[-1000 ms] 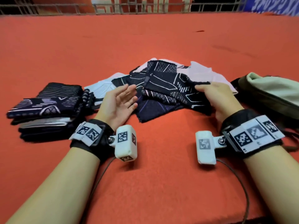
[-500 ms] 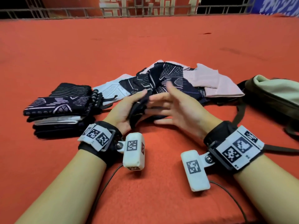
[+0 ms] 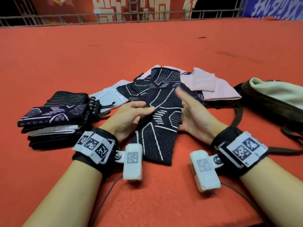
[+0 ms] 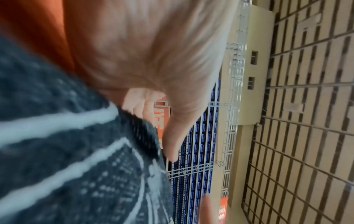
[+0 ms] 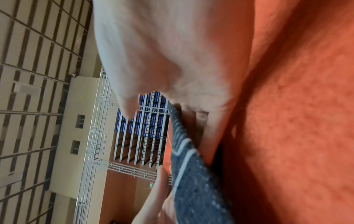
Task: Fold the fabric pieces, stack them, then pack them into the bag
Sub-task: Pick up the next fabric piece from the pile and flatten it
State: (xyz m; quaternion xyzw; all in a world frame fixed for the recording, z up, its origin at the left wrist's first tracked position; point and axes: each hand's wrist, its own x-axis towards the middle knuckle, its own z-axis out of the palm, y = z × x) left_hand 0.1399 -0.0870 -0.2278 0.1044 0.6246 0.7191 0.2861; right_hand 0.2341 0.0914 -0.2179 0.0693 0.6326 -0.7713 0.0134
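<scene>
On the red surface (image 3: 147, 46), seen from the head view, a long dark fabric piece (image 3: 157, 131) with pale line patterning lies between the two hands, its long axis running from the near edge, just ahead of the wrists, away toward the loose heap of unfolded pieces (image 3: 180, 82); its near end is square and flat, its far end merges with the heap. The left hand (image 3: 129, 118) and right hand (image 3: 191, 117) stand palm-inward on either long side of the piece, fingers straight and touching its edges, probably to square it before a fold. The folded stack (image 3: 54, 118) sits to the left, well apart from the green bag (image 3: 275, 95) at the right, so finished pieces likely gather on one side and packing waits on the other. In the left wrist view, the fabric piece (image 4: 67, 151) fills the lower left, blurred, with the left hand (image 4: 153, 60) extended above its raised edge and the thumb pointing down beside it, nothing pinched. In the right wrist view, the fabric piece (image 5: 191, 174) appears edge-on as a narrow dark band running away from the lens, the right hand (image 5: 172, 53) laid flat along it against the red surface (image 5: 306, 121), fingers uncurled; the left hand's fingertips (image 5: 157, 197) show opposite.
</scene>
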